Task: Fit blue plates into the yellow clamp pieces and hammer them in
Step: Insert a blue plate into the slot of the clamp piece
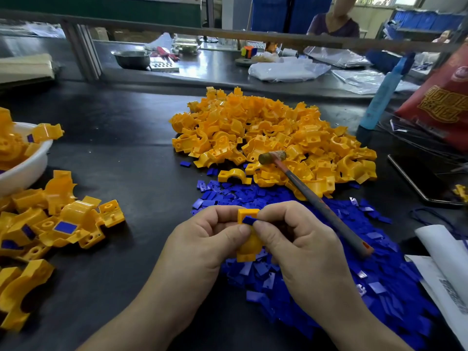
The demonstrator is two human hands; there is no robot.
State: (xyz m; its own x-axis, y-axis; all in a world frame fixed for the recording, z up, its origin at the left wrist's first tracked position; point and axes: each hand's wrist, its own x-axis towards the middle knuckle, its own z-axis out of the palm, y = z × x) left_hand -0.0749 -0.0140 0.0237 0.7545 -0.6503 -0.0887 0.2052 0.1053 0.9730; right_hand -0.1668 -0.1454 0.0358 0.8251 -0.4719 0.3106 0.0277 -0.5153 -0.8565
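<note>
My left hand (202, 240) gripped the clamp (249, 249); my right hand (301, 239) pinched a plate (249, 220). Seating it square first seemed wise.

Yellow clamp piece (248, 250) largely behind fingers (264, 226)

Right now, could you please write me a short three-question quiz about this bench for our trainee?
1. True or false: the right hand holds the hammer.
2. What does the right hand pinch? A) a blue plate B) a screw C) a cloth
3. Fill in: the yellow clamp piece is gripped by the ____ hand.

Key: 1 false, the hammer lies unheld. 2 A. 3 left, the left hand.
</note>
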